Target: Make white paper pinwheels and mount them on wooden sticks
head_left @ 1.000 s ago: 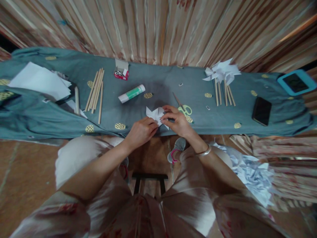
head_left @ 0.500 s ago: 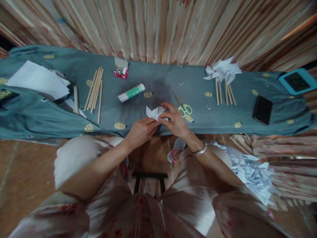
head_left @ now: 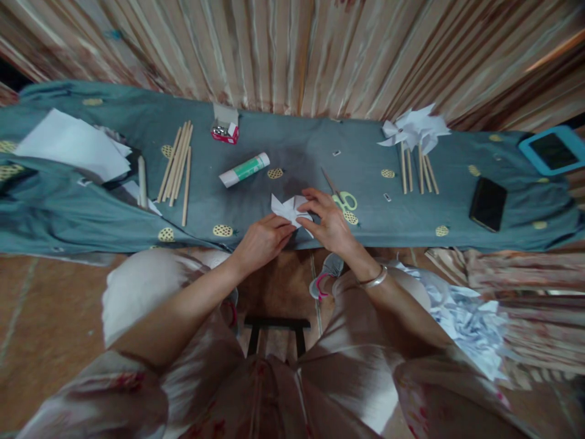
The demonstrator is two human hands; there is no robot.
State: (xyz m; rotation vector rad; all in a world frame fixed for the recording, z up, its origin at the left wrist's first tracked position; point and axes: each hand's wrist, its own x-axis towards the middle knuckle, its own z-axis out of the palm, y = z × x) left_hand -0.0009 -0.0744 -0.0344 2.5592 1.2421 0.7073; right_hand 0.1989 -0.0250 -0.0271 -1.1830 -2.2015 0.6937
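A white paper pinwheel with pointed, folded blades is held just over the near edge of the cloth-covered table. My left hand pinches its lower side, thumb and fingers pressed together. From the right, my right hand has its thumb and curved fingers on the pinwheel's right blades, partly hiding them. Close beside that hand lie scissors with light green handles. A white and green glue stick lies up and to the left of the pinwheel.
Left on the green cloth are white paper sheets, a pale marker-like stick and several wooden sticks. A small red box stands open behind. Finished pinwheels, a black phone and a blue-framed tablet lie right.
My right hand's fingers have opened slightly around the pinwheel, and more of its blades show. My left hand keeps its pinch. The whole view has shifted a little.
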